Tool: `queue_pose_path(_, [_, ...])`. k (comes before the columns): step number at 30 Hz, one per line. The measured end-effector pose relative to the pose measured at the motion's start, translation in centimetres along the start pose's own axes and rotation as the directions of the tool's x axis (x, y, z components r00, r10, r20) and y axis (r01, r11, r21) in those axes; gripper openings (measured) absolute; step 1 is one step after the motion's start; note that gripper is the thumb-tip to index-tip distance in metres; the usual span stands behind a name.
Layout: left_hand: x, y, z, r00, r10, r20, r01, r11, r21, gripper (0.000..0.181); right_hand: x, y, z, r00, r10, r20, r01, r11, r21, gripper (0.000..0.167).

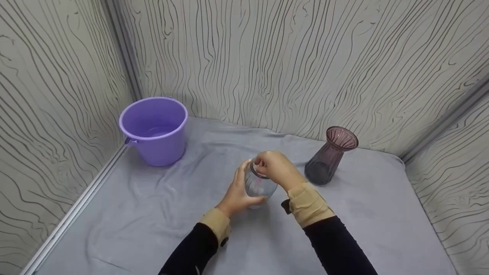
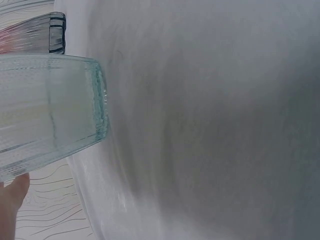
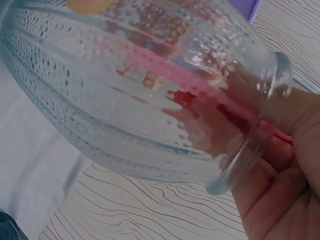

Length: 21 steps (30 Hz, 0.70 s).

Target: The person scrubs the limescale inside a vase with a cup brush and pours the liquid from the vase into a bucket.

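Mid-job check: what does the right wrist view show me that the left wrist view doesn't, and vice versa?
Only the right wrist view: the rim of the glass jar, the right hand there, a pink strip inside, and a bit of purple bucket.
Only the left wrist view: the jar's base.
Both: the jar, part of the left hand, grey cloth, patterned wall. The left view clearly shows the ribbed vase; a dark glass edge in the right view may be it.
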State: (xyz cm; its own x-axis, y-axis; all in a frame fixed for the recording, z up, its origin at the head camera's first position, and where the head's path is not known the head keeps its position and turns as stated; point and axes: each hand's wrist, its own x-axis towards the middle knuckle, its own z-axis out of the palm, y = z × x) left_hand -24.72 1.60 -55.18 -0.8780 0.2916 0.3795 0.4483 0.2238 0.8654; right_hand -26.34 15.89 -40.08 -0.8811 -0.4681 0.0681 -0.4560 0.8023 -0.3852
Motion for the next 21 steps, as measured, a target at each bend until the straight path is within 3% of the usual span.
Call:
queue_pose_path(6, [0.0,0.0,0.2,1.000,0.001,-0.016,-0.001,1.000,-0.006,0.112,-0.4,0.8,-0.6,1.000,0.004,-0.021,-0.001,0.988,0.154,0.011])
queue_pose_path(12, [0.0,-0.1,0.2,1.000,-0.023,-0.018,0.023,1.000,0.009,0.113,-0.5,1.2,-1.0,0.996,0.060,0.060,-0.075,0.953,0.293,0.013])
queue_pose_path(15, [0.1,-0.1,0.2,1.000,-0.018,-0.024,0.018,1.000,0.013,0.113,-0.4,1.0,-1.0,0.996,0.050,0.069,-0.066,0.965,0.255,0.009])
queue_pose_path(21, [0.1,0.0,0.2,1.000,0.003,-0.023,-0.003,1.000,0.023,0.112,-0.1,0.1,-0.4,0.998,-0.050,0.042,0.048,0.998,0.036,0.006])
